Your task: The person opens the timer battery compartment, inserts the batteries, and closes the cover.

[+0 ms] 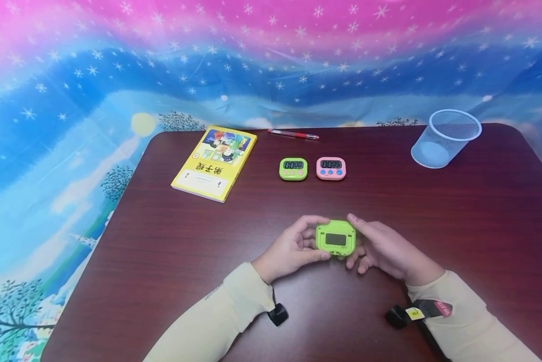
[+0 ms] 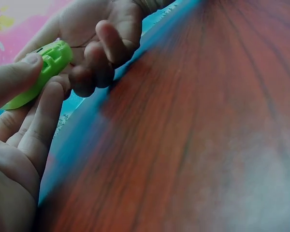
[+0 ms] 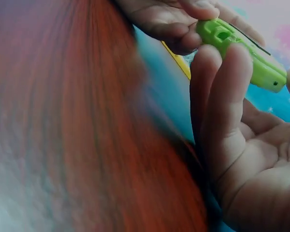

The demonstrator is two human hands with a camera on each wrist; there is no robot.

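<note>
A green digital timer (image 1: 336, 238) is held above the table between both hands, its back with a dark rectangle turned up. My left hand (image 1: 295, 245) grips its left side, thumb at the lower edge and index finger along the upper edge. The right hand (image 1: 384, 249) holds the opposite side, its thumb at the upper right corner and other fingers curled under and beside it. In the left wrist view the left thumb presses on the green timer (image 2: 54, 58). A small notch shows in the timer's edge (image 3: 224, 35) in the right wrist view.
Beyond the hands, another green timer (image 1: 293, 169) and a pink timer (image 1: 331, 169) lie side by side. A yellow book (image 1: 214, 163) is at the left, a red pen (image 1: 293, 134) near the back edge. At the back right, a mesh pen holder (image 1: 444, 139) stands on the dark table (image 1: 162, 276).
</note>
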